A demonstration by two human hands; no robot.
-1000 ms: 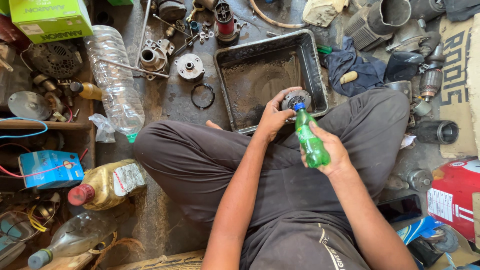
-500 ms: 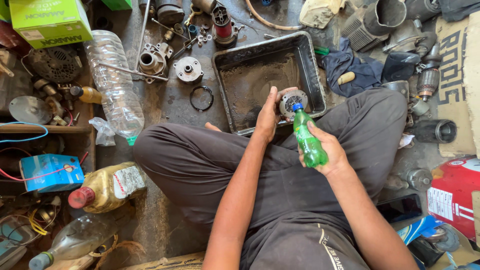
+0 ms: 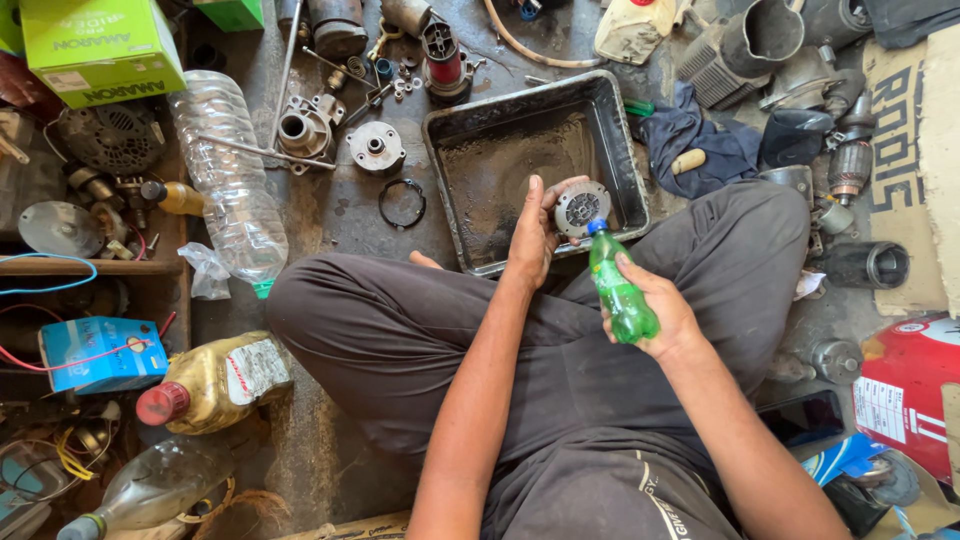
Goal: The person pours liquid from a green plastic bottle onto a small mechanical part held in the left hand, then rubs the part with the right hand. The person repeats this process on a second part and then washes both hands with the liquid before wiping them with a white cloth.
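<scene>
Left hand [image 3: 532,232] grips round ribbed metal part [image 3: 582,208]; right hand [image 3: 655,310] clasps green plastic bottle [image 3: 618,288].

Two hands: the left hand [image 3: 535,235] and the right hand [image 3: 655,310]. One small green bottle [image 3: 620,290]. One round metal part [image 3: 582,207]. One black tray [image 3: 610,130]. Two large clear bottles [image 3: 225,180] [image 3: 150,490]. One golden oil jug [image 3: 215,380]. One black ring [image 3: 402,203].

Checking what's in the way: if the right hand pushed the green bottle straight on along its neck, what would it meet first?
The green bottle in the right hand points its blue cap at the round metal part held by the left hand. That comes first, probably; depth is unclear.
</scene>
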